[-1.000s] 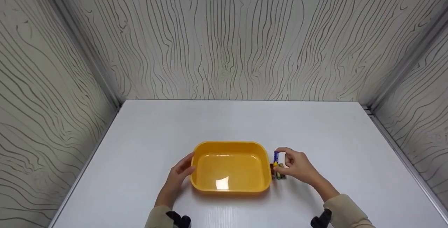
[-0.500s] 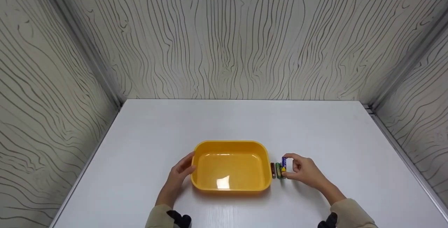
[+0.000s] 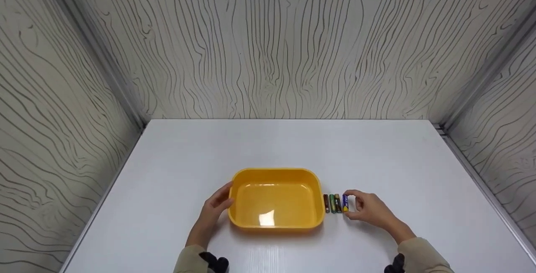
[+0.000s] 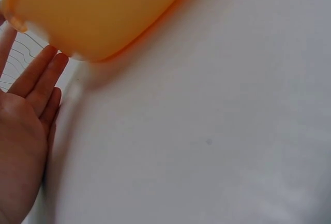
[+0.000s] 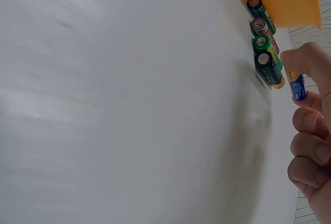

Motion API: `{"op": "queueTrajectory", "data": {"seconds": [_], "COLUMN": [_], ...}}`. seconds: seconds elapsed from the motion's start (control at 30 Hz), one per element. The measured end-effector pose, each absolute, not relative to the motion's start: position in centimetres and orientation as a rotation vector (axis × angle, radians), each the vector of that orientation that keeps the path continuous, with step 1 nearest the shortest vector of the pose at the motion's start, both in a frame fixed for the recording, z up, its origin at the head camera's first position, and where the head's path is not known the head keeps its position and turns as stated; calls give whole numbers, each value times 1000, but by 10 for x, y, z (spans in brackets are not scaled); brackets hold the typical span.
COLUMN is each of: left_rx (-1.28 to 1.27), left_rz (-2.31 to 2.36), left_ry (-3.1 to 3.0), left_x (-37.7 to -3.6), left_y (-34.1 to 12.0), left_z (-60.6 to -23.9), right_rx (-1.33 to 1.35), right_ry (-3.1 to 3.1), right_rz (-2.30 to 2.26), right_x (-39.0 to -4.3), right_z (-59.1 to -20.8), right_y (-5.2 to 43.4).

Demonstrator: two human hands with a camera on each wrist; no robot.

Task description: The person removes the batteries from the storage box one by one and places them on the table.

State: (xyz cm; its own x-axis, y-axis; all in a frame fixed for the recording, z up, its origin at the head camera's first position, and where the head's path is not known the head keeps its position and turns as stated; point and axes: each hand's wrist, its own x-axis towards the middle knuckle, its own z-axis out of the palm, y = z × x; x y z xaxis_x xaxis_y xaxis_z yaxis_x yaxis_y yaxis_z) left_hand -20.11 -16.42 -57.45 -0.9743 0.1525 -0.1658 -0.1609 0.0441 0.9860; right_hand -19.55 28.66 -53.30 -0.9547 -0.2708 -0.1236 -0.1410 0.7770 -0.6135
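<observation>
1. The left hand (image 3: 214,210), fingers straight, rests against the left wall of the yellow tub (image 3: 276,174) at lower centre of the bench (image 3: 268,147).
2. The right hand (image 3: 370,210) pinches a blue battery (image 3: 345,202), the rightmost of a row of batteries (image 3: 333,203) right of the tub.

Your left hand (image 3: 214,208) at 7 o'clock: fingers straight, together, pointing toward 1 o'clock, palm facing 3 o'clock, gripping nothing. Left forearm runs back toward 6 o'clock. Your right hand (image 3: 368,210) at 4 o'clock: thumb and forefinger pinched together, other fingers (image 5: 310,154) curled. Right forearm angles back toward 5 o'clock.
</observation>
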Motion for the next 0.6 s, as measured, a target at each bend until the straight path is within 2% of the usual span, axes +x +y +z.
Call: {"op": "queueTrajectory", "data": {"seconds": [0.6], "left_rx": [16], "left_rz": [2034], "left_ry": [2087], "left_x": [-201], "left_y": [-165], "left_z": [-577], "right_rx": [-183], "right_ry": [2776], "right_rz": [-771], "right_x": [-201], "right_z": [-537], "right_y": [281]}}
